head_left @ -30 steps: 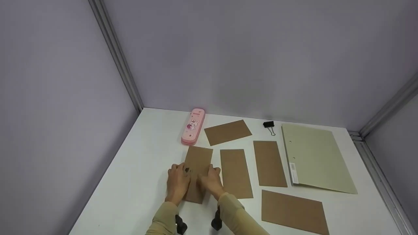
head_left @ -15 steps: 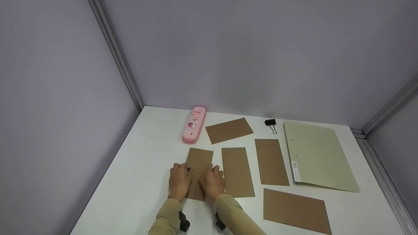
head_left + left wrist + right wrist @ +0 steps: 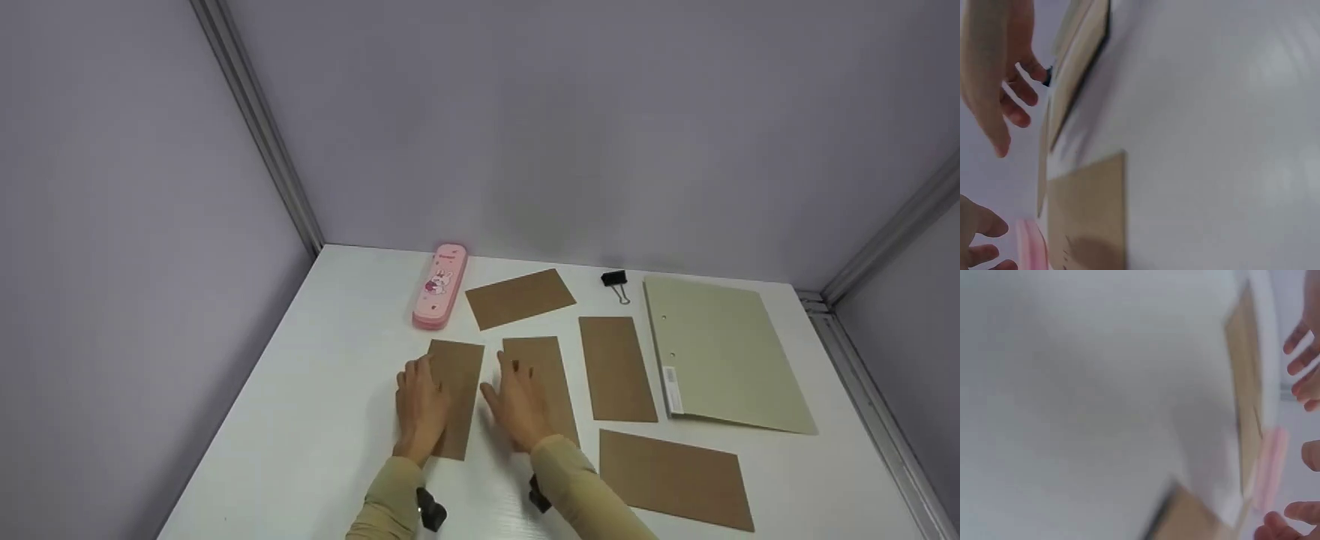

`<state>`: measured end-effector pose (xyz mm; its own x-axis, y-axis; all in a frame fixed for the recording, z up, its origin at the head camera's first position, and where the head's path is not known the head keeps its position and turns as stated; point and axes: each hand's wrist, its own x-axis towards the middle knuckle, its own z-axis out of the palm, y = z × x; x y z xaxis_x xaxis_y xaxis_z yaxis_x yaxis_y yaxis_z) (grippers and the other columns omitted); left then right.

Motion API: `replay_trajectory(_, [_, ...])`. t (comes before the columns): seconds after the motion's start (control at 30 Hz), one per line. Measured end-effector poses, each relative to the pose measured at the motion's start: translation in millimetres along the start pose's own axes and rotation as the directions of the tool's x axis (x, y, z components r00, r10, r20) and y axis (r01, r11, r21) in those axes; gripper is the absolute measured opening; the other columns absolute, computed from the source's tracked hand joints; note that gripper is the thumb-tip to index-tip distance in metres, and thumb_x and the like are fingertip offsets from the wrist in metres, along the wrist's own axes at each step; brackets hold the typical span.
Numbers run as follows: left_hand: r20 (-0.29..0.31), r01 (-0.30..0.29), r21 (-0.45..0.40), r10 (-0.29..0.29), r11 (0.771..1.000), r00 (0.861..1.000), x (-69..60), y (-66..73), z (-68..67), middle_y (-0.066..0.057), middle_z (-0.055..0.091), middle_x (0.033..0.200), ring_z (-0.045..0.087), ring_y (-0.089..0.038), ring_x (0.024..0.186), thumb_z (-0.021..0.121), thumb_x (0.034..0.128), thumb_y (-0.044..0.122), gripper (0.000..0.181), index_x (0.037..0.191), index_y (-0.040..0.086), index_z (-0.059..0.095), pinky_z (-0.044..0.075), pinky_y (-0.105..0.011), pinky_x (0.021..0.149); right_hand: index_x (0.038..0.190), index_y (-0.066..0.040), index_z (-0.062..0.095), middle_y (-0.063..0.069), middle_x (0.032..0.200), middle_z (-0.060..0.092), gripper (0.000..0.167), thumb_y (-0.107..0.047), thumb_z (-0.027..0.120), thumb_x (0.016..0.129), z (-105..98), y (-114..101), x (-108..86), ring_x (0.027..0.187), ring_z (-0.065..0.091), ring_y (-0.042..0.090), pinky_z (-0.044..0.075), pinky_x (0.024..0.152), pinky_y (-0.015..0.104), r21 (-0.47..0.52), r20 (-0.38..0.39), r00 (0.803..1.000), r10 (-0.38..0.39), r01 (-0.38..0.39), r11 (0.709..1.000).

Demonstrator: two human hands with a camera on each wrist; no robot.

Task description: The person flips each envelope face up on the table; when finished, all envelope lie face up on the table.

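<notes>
My left hand hovers over the left edge of a brown cardboard piece, with its fingers loosely bent. In the left wrist view, a shadow falls on that cardboard piece beside the left fingers. My right hand is spread above a second cardboard piece just to the right, thumb apart from the fingers. The right wrist view shows the right fingertips at its lower right corner, holding nothing. Parts of both cardboard pieces are hidden under the hands.
Other brown pieces lie around: one tilted at the back, one upright on the right, one at the front right. A pink pencil case, a black binder clip and a pale green folder lie toward the back.
My right hand has let go of the left cardboard piece and moved right, its fingers spreading. My left hand has slid slightly up and right. The piece now lies flat.
</notes>
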<state>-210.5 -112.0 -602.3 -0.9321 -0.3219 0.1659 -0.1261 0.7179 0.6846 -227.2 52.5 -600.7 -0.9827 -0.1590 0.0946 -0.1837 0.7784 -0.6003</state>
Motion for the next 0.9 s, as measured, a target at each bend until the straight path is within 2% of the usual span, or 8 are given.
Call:
replay_trajectory(0.07, [0.019, -0.016, -0.118, 0.019, 0.993, 1.000, 1.7, 18.2, -0.5, -0.021, 0.061, 0.142, 0.057, -0.042, 0.131, 0.067, 0.0967, 0.003, 0.049, 0.145, 0.002, 0.054, 0.050, -0.057, 0.107, 0.157, -0.006, 0.043, 0.029, 0.150, 0.054, 0.068, -0.034, 0.070, 0.101, -17.8, 9.8, 2.1, 0.137, 0.052, 0.052, 0.046, 0.110, 0.066, 0.009, -0.017, 0.999, 0.034, -0.034, 0.999])
replay_trajectory(0.17, [0.129, 0.009, -0.286, 0.029, 0.958, 0.991, 1.5, 41.0, 2.5, -0.022, 0.053, 0.156, 0.049, -0.044, 0.146, 0.064, 0.1001, 0.008, 0.056, 0.153, 0.002, 0.046, 0.042, -0.060, 0.118, 0.163, -0.006, 0.032, 0.031, 0.157, 0.046, 0.080, -0.036, 0.072, 0.100, -35.2, 25.1, 2.5, 0.145, 0.044, 0.054, 0.042, 0.114, 0.068, 0.007, -0.029, 0.995, 0.099, -0.099, 0.995])
replay_trajectory(0.3, [0.315, 0.098, -0.419, 0.043, 0.903, 0.948, -4.2, 58.3, 19.1, -0.029, 0.036, 0.166, 0.034, -0.049, 0.156, 0.060, 0.1043, 0.016, 0.065, 0.161, -0.002, 0.032, 0.030, -0.064, 0.125, 0.167, -0.005, 0.019, 0.036, 0.161, 0.036, 0.095, -0.038, 0.075, 0.097, -44.5, 42.3, -1.2, 0.147, 0.040, 0.058, 0.038, 0.116, 0.070, -0.034, -0.028, 0.990, 0.140, -0.140, 0.990])
replay_trajectory(0.4, [0.391, 0.146, -0.446, 0.045, 0.883, 0.919, -10.8, 66.5, 37.8, -0.034, 0.031, 0.167, 0.031, -0.052, 0.155, 0.059, 0.1051, 0.017, 0.069, 0.162, -0.006, 0.026, 0.029, -0.065, 0.125, 0.167, -0.002, 0.018, 0.039, 0.163, 0.032, 0.097, -0.039, 0.075, 0.097, -46.3, 51.8, -7.0, 0.148, 0.040, 0.058, 0.037, 0.117, 0.070, -0.060, 0.002, 0.987, 0.161, -0.161, 0.985])
replay_trajectory(0.57, [0.426, 0.245, -0.426, -0.046, 0.871, 0.904, -15.8, 72.4, 57.6, -0.035, 0.030, 0.167, 0.031, -0.051, 0.156, 0.061, 0.1041, 0.028, 0.080, 0.163, -0.007, 0.020, 0.030, -0.063, 0.126, 0.164, 0.002, 0.025, 0.040, 0.157, 0.039, 0.092, -0.042, 0.072, 0.099, -38.7, 54.6, -11.8, 0.143, 0.045, 0.058, 0.040, 0.114, 0.069, -0.083, 0.023, 0.983, 0.180, -0.177, 0.981])
replay_trajectory(0.7, [0.429, 0.325, -0.452, -0.117, 0.830, 0.896, -16.0, 78.3, 65.1, -0.037, 0.035, 0.163, 0.035, -0.051, 0.153, 0.060, 0.1000, 0.022, 0.082, 0.164, -0.006, 0.017, 0.032, -0.062, 0.125, 0.161, 0.003, 0.029, 0.039, 0.149, 0.046, 0.088, -0.043, 0.071, 0.099, -33.7, 57.2, -12.1, 0.137, 0.048, 0.058, 0.042, 0.112, 0.068, -0.070, 0.015, 0.978, 0.209, -0.208, 0.976])
replay_trajectory(0.8, [0.432, 0.358, -0.490, -0.136, 0.795, 0.892, -15.0, 81.8, 67.1, -0.039, 0.036, 0.160, 0.038, -0.051, 0.151, 0.059, 0.0937, 0.014, 0.085, 0.163, -0.007, 0.014, 0.034, -0.061, 0.123, 0.160, 0.003, 0.031, 0.038, 0.147, 0.047, 0.087, -0.042, 0.072, 0.098, -32.4, 59.7, -11.1, 0.135, 0.050, 0.059, 0.043, 0.111, 0.067, -0.047, 0.005, 0.971, 0.239, -0.238, 0.970])
replay_trajectory(0.9, [0.437, 0.376, -0.504, -0.146, 0.777, 0.888, -13.3, 83.9, 68.6, -0.039, 0.037, 0.159, 0.043, -0.050, 0.147, 0.058, 0.0882, 0.012, 0.088, 0.163, -0.006, 0.014, 0.038, -0.059, 0.120, 0.160, 0.003, 0.032, 0.038, 0.146, 0.046, 0.085, -0.038, 0.074, 0.098, -33.9, 61.4, -9.2, 0.135, 0.049, 0.059, 0.041, 0.112, 0.067, -0.008, -0.003, 0.966, 0.260, -0.260, 0.966])
